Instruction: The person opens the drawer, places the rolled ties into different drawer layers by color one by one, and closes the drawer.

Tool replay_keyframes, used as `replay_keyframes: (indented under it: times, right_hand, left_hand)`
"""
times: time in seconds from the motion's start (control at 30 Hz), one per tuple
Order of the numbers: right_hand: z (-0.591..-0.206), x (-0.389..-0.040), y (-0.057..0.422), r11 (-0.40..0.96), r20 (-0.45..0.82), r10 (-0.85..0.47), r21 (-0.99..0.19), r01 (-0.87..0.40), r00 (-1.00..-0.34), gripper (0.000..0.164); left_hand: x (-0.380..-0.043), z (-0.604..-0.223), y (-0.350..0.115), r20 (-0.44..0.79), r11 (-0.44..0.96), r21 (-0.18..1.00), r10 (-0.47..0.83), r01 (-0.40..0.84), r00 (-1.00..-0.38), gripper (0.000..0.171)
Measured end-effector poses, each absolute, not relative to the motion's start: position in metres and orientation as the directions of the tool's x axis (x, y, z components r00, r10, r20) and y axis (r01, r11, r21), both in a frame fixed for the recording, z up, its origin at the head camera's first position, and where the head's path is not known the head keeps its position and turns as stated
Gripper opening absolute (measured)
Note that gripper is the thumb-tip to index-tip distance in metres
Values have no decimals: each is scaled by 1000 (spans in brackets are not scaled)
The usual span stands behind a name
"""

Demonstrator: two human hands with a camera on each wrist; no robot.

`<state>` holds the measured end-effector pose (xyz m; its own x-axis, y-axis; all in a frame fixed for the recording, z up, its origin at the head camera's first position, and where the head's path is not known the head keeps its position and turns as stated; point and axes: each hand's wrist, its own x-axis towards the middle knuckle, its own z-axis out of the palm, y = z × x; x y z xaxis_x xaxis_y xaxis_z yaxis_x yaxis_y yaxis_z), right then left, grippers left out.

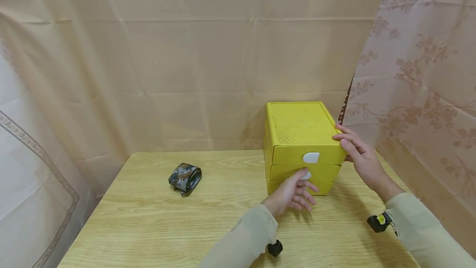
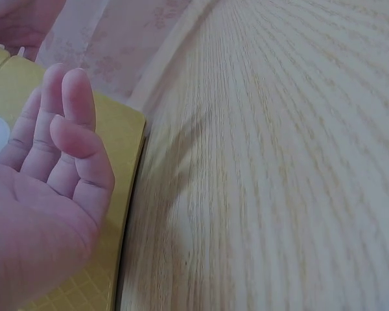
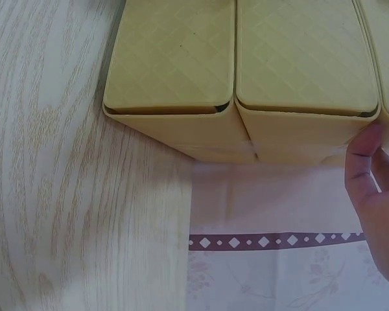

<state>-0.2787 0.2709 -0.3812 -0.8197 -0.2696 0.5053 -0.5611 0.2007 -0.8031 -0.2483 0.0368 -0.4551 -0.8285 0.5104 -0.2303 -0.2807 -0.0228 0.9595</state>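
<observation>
Yellow three-drawer plastic cabinet (image 1: 301,123), standing on a wood-grain tabletop (image 1: 230,218) near its back edge. The drawer fronts are stacked one above another; the top drawer (image 1: 290,155) bears a white rounded tab (image 1: 311,158), and the middle drawer (image 1: 284,171) a second white tab (image 1: 306,175) (partly hidden by a hand).

The left hand (image 1: 291,193) lies before the cabinet, its thumb at the second white tab and its other fingers loosely extended, gripping nothing. The right hand (image 1: 360,158) rests on the cabinet's upper right edge, index and middle fingers laid over the top and the thumb by the front corner, relaxed rather than clenched.

Well apart to the left of the cabinet lies a rolled camouflage-patterned band (image 1: 184,178) (its material cannot be told). In front of the cabinet, pale sleeves (image 1: 245,235) cover both forearms, a small black device (image 1: 275,248) at the left cuff. Behind the cabinet hangs a beige cloth (image 1: 186,61); to its right, a pinkish floral cloth (image 1: 427,73) with a dark border of white diamonds (image 3: 266,241).
</observation>
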Motion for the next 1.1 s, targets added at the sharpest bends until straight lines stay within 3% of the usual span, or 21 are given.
replay_keyframes:
  times: [1.1]
  right_hand:
    - [-383, -278, 269, 176, 518, -249, -807, -564, -818, 31]
  left_hand:
    - [-247, -454, 36, -240, -15, 960, 483, -281, -842, 70]
